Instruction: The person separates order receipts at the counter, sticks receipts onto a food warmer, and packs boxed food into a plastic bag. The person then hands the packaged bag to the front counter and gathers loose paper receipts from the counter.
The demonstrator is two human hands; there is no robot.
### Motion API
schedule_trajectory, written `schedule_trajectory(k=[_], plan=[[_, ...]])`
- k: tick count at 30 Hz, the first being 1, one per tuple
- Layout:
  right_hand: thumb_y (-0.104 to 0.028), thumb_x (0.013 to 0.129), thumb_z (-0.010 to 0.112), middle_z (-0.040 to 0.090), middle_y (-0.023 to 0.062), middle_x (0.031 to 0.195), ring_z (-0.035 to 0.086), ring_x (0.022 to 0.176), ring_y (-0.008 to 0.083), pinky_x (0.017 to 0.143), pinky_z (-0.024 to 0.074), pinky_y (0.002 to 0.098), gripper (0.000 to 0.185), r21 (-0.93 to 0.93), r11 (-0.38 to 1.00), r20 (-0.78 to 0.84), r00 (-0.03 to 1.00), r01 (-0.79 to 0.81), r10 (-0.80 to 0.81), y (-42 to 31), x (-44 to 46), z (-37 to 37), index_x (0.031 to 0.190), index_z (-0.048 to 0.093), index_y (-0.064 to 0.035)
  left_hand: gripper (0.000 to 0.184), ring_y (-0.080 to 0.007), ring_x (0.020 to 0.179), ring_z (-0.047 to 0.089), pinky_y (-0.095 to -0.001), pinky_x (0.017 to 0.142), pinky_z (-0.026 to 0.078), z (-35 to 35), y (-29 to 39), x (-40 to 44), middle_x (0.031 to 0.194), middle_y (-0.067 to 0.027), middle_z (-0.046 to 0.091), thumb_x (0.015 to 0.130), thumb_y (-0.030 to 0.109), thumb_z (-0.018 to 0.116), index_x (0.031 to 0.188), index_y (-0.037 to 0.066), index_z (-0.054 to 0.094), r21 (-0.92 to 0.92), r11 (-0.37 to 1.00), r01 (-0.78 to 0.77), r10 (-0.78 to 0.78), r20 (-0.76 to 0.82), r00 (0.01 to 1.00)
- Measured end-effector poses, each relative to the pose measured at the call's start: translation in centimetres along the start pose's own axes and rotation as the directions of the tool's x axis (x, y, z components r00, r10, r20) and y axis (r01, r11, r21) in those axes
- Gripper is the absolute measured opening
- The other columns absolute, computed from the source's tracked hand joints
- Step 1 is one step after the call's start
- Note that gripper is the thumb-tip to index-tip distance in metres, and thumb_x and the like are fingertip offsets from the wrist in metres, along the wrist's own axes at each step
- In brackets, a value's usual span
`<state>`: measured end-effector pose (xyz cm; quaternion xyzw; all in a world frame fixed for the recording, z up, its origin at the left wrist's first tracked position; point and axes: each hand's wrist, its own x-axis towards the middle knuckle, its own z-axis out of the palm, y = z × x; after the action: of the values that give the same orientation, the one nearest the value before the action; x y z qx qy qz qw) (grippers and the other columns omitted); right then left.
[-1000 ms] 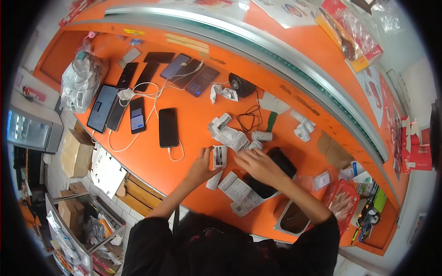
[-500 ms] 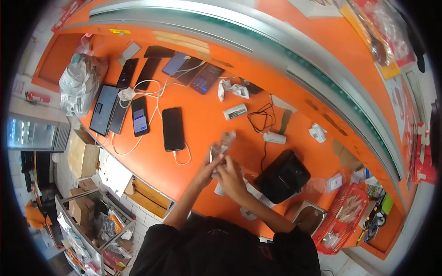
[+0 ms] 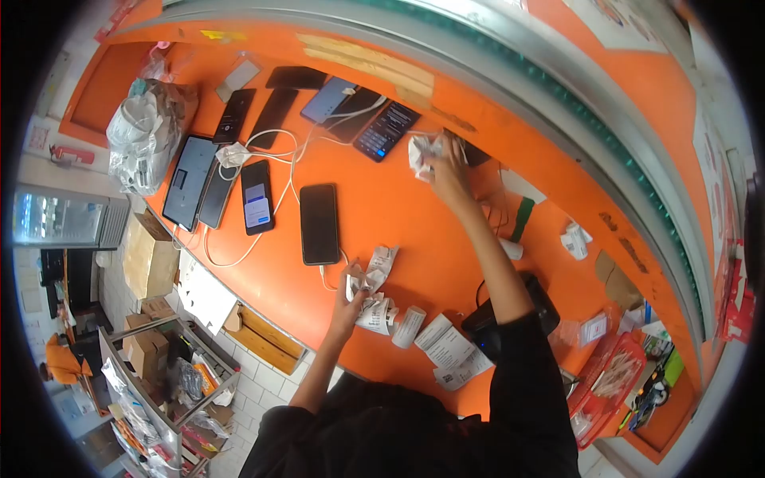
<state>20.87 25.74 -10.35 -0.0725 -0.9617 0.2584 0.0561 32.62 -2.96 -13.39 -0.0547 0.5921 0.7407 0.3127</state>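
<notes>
My left hand (image 3: pixel 349 296) is closed around a crumpled printed paper slip (image 3: pixel 381 267) above the counter's near edge. Below it lies another creased slip (image 3: pixel 376 315), beside a small white paper roll (image 3: pixel 409 327). Farther out, my right hand (image 3: pixel 451 170) has its fingers on a crumpled white paper (image 3: pixel 422 153) near the back ledge. The right forearm passes over the cable and partly covers a black boxy device (image 3: pixel 543 301). Flat printed slips (image 3: pixel 453 348) rest in front of that device.
Several phones, including a black one (image 3: pixel 319 225), lie on the orange counter (image 3: pixel 398 215) among white charging cables. A plastic bag (image 3: pixel 142 143) stands at the left, a red basket (image 3: pixel 590 390) at the right. Another crumpled paper (image 3: pixel 574 240) lies toward the right.
My hands have separated. The right hand reached away to the crumpled paper at the back; the left stays near the front with a slip. The printed slips by the device are now uncovered.
</notes>
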Motion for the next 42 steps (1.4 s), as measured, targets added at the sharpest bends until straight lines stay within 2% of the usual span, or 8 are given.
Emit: schedule_trajectory(k=[13, 16, 18, 21, 23, 27, 34, 42], plan=[[-0.017, 0.077, 0.059, 0.056, 0.0198, 0.095, 0.052, 0.094, 0.0347, 0.084, 0.0406, 0.0377, 0.024, 0.494, 0.862, 0.158, 0.963, 0.115, -0.219, -9.0, -15.1, 3.1, 0.092, 0.056, 0.0021, 0.036, -0.0131, 0.088, 0.055, -0.029, 0.074, 0.049, 2.7, -1.8, 1.0, 0.104, -0.0048, 0.053, 0.089, 0.021, 0.047, 0.121, 0.007, 0.037, -0.504, 0.837, 0.213, -0.238, 0.015, 0.971], [-0.025, 0.083, 0.057, 0.058, 0.0159, 0.102, 0.056, 0.095, 0.0216, 0.08, 0.0427, 0.0313, 0.038, 0.554, 0.793, 0.813, 0.37, -0.254, -0.45, -6.5, -9.0, -2.8, 0.104, 0.053, 0.0063, 0.018, -0.0105, 0.081, 0.055, -0.0241, 0.065, 0.047, 4.2, 0.6, 1.3, 0.089, -0.003, 0.056, 0.085, 0.012, 0.053, 0.102, 0.005, 0.05, -0.429, 0.902, 0.049, -0.106, -0.11, 0.988], [-0.016, 0.084, 0.055, 0.063, 0.0105, 0.085, 0.061, 0.075, 0.0172, 0.068, 0.0494, 0.0283, 0.023, 0.676, 0.429, 0.737, 0.553, -0.6, -0.388, -3.6, -4.5, -3.6, 0.097, 0.058, 0.0019, 0.017, -0.0098, 0.081, 0.055, -0.0238, 0.066, 0.046, 2.2, -1.0, 2.6, 0.087, -0.0033, 0.057, 0.085, 0.01, 0.053, 0.1, 0.004, 0.05, -0.192, 0.981, -0.036, 0.014, -0.118, 0.993], [-0.016, 0.085, 0.048, 0.062, 0.0109, 0.079, 0.062, 0.071, 0.0225, 0.064, 0.0493, 0.0314, 0.017, 0.734, 0.669, 0.196, 0.98, -0.114, -0.048, 1.2, 6.8, -0.2, 0.084, 0.057, -0.0007, 0.016, -0.0118, 0.075, 0.053, -0.0252, 0.067, 0.044, 2.1, -2.4, 3.3, 0.077, -0.0051, 0.058, 0.073, 0.002, 0.058, 0.088, 0.001, 0.053, 0.284, 0.916, -0.282, 0.321, -0.1, 0.942], [-0.018, 0.083, 0.05, 0.061, 0.0171, 0.087, 0.06, 0.083, 0.0304, 0.074, 0.0465, 0.0378, 0.02, 0.013, 0.999, -0.091, 0.995, 0.033, -0.032, 4.5, 13.1, 2.7, 0.088, 0.056, 0.0002, 0.017, -0.0158, 0.072, 0.054, -0.0266, 0.066, 0.043, 2.2, -1.6, 3.2, 0.077, -0.0077, 0.058, 0.066, 0.001, 0.058, 0.083, 0.0, 0.055, 0.497, 0.753, -0.431, 0.464, 0.063, 0.884], [-0.02, 0.08, 0.052, 0.056, 0.0216, 0.101, 0.053, 0.096, 0.035, 0.082, 0.0409, 0.0417, 0.026, -0.389, 0.921, -0.465, 0.864, -0.006, -0.191, 7.5, 17.9, 7.0, 0.092, 0.055, 0.0025, 0.018, -0.0179, 0.072, 0.054, -0.0274, 0.066, 0.043, 2.2, -1.8, 3.6, 0.078, -0.0102, 0.058, 0.064, 0.001, 0.059, 0.081, -0.001, 0.055, 0.457, 0.786, -0.417, 0.465, 0.009, 0.885], [-0.003, 0.078, 0.049, 0.049, 0.0156, 0.084, 0.049, 0.081, 0.0328, 0.072, 0.0385, 0.0415, 0.011, 0.009, 0.962, -0.368, 0.896, 0.271, -0.249, -5.7, 4.8, 1.4, 0.087, 0.053, 0.0026, 0.015, -0.0066, 0.075, 0.046, -0.0226, 0.065, 0.039, 2.7, -0.6, 3.4, 0.082, 0.0003, 0.051, 0.088, 0.016, 0.049, 0.098, 0.005, 0.048, 0.019, 0.996, -0.084, 0.085, -0.371, 0.925], [-0.007, 0.08, 0.051, 0.047, 0.0209, 0.098, 0.047, 0.101, 0.037, 0.08, 0.0391, 0.0437, 0.015, 0.424, 0.883, 0.223, 0.921, 0.203, -0.319, -13.9, -18.5, -2.0, 0.09, 0.044, 0.0022, 0.042, -0.018, 0.098, 0.053, -0.0311, 0.083, 0.046, 1.1, -1.0, -1.0, 0.109, -0.0075, 0.052, 0.091, 0.038, 0.038, 0.12, 0.007, 0.039, -0.54, 0.761, 0.359, -0.293, 0.207, 0.933]])
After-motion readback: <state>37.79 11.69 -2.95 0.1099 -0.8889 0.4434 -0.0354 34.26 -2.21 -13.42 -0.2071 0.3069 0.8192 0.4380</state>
